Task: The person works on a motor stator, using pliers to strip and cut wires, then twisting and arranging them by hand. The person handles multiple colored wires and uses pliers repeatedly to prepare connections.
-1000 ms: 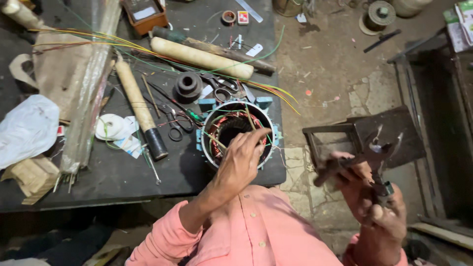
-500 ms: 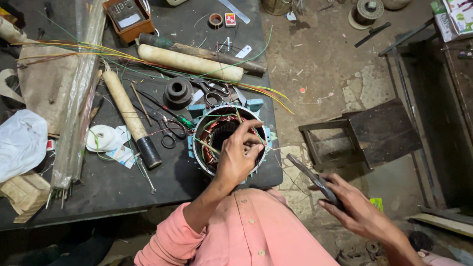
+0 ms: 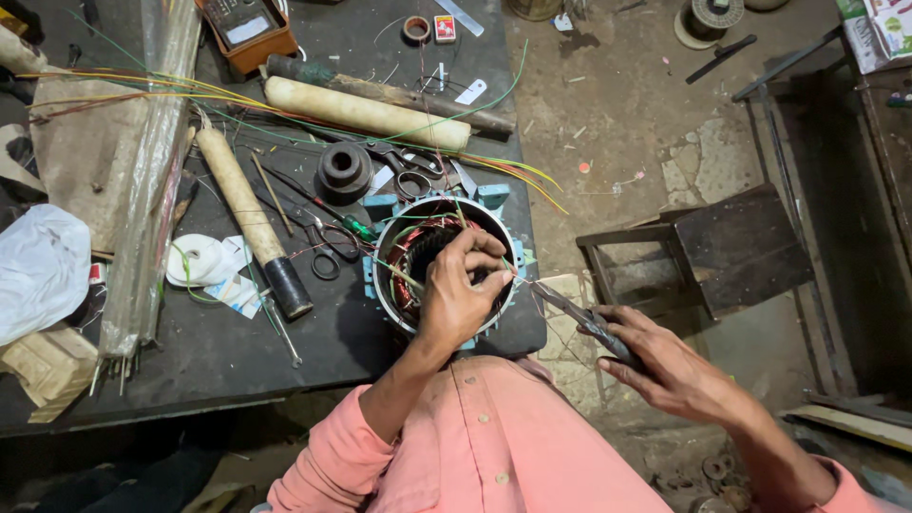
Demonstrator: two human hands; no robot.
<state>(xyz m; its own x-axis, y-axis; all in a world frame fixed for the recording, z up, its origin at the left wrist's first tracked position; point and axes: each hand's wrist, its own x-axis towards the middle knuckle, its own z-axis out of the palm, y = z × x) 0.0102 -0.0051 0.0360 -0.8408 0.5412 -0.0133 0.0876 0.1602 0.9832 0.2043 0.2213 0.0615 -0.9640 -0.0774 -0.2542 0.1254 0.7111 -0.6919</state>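
A round motor stator (image 3: 437, 261) with copper windings and a blue-green frame sits at the near right corner of the dark workbench (image 3: 218, 351). My left hand (image 3: 461, 290) rests over its opening, fingers pinching thin wires at the rim. My right hand (image 3: 665, 366) is to the right of the bench, above the floor, gripping dark pliers (image 3: 579, 318) whose tip points toward the stator and my left fingertips.
On the bench lie two long cream rolls (image 3: 366, 112), scissors (image 3: 328, 249), a white tape roll (image 3: 195, 258), a black spool (image 3: 344, 168), coloured wires, a white plastic bag (image 3: 38, 271). A dark wooden stool (image 3: 712, 252) stands on the floor at right.
My right hand came up from the lower right with the pliers and moved left toward the stator. My left hand stayed on the stator, fingers shifting on the wires.
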